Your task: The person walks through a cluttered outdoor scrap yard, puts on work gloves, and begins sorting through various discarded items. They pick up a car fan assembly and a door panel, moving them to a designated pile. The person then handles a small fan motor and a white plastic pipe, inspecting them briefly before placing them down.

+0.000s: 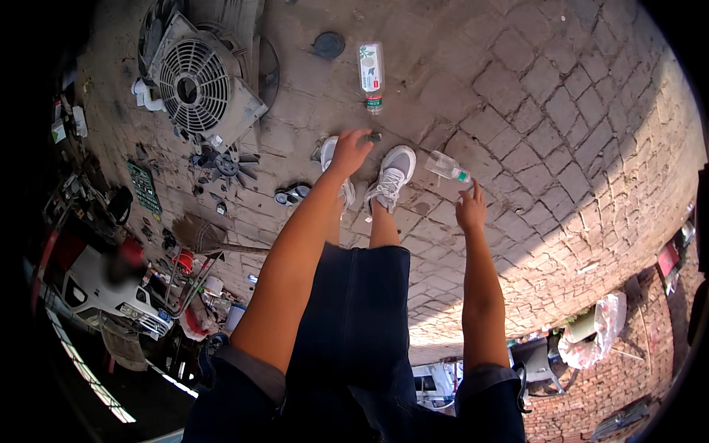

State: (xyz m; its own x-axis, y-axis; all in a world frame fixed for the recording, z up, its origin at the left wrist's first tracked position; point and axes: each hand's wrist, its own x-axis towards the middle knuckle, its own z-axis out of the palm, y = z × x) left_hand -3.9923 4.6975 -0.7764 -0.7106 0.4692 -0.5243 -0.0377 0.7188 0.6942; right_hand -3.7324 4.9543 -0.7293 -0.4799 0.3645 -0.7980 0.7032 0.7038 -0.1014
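One clear bottle [445, 166] is seen lying slantwise, cap [464, 177] nearest the right hand's [471, 211] parted, empty fingers [478, 195]; the left hand's [351, 153] grip cannot be told.

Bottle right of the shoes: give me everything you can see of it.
The bottle is clear and see-through, looks like plastic, and has a green part at its neck end. It lies on its side on the paving, to the right of the right shoe, base toward the upper left of the view, neck toward the lower right. The right grip has its fingertips at the neck end; contact can't be told. Too small to tell if anything is inside.
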